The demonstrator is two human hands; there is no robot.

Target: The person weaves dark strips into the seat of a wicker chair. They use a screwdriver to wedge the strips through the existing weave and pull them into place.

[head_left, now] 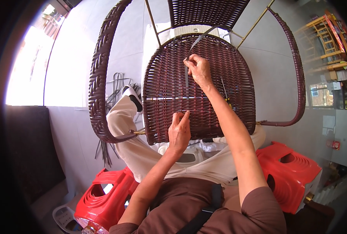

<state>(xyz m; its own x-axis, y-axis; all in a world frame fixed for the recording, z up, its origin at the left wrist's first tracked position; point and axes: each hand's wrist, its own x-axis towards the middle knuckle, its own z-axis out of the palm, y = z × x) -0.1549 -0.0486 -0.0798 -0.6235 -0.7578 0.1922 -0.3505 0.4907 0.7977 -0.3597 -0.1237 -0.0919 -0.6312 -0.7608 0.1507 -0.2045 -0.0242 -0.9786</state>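
Observation:
A dark brown woven chair seat (162, 85) lies in front of me. My right hand (197, 69) pinches a flat grey strip (199, 38) over the upper middle of the seat; the strip arches up behind it and also runs down along the weave. Lower down, my left hand (179, 130) rests on the seat with curled fingers; what they hold, if anything, is hidden. A thin tool with a yellow and black handle (228, 100) lies in the weave right of my right forearm. The woven backrest (206, 11) stands at the top.
Curved woven armrests (100, 78) flank the seat. Loose grey strips (105, 154) lie on the floor at left. Red plastic stools (95, 206) are beside me on both sides. A dark mat (31, 148) stands at left, and wooden furniture (329, 43) at far right.

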